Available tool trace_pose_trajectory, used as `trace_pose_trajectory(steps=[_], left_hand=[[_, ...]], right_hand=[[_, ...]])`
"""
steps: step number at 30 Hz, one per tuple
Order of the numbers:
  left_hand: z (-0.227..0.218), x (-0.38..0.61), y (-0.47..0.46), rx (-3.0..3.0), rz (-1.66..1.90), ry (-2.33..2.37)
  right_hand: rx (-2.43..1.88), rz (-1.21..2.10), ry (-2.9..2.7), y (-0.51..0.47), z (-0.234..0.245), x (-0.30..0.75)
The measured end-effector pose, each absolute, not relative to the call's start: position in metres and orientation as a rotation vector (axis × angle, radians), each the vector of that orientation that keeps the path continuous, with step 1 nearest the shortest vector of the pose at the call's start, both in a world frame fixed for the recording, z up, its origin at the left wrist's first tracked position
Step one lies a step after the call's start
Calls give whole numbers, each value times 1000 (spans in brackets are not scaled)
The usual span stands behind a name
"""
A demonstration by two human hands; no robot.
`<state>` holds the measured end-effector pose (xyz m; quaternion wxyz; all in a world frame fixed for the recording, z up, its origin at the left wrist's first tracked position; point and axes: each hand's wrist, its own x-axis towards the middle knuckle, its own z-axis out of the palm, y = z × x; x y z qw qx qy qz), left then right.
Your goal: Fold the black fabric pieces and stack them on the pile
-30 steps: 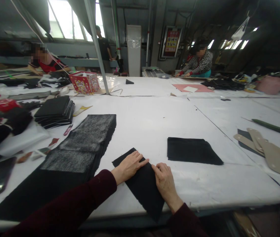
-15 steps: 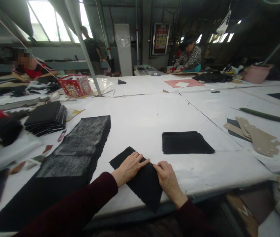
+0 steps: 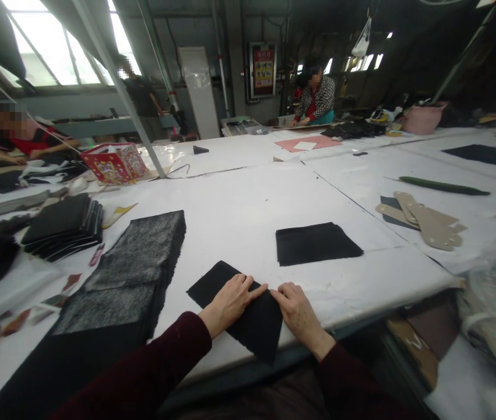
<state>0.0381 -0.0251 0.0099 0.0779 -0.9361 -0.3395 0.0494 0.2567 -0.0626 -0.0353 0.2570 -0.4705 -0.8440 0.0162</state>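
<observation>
A dark piece of black fabric (image 3: 254, 329) lies aslant at the table's front edge, its near corner hanging over. My left hand (image 3: 233, 299) rests flat on its upper part, fingers stretched out. At the fabric's right edge, my right hand (image 3: 296, 312) pinches the border between thumb and bent fingers; the fingertips are partly hidden. A neat stack of black fabric pieces (image 3: 317, 243) lies beyond my right hand. Left of my left forearm is a long, thick pile of black fabric (image 3: 127, 256), grey and fuzzy on part of its top.
Beige templates (image 3: 426, 221) and a long green object (image 3: 442, 185) lie on the white table (image 3: 230, 204) at right. At left stand folded dark fabric (image 3: 59, 224), a red patterned box (image 3: 114, 164) and a pole (image 3: 120, 93). Several people work at the far side.
The view has turned slightly right, so the surroundings sit further left. Both hands stay on the black fabric in nearly the same pose.
</observation>
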Motion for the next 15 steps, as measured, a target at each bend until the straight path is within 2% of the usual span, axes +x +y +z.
trace_pose_trajectory(steps=[9, 15], left_hand=[[5, 46, -34, -2676, 180, -988], [6, 49, -37, -2647, 195, -994]], right_hand=[[-1300, -76, -2317, -71, -34, 264], [-1370, 1, -2296, -82, -32, 271]])
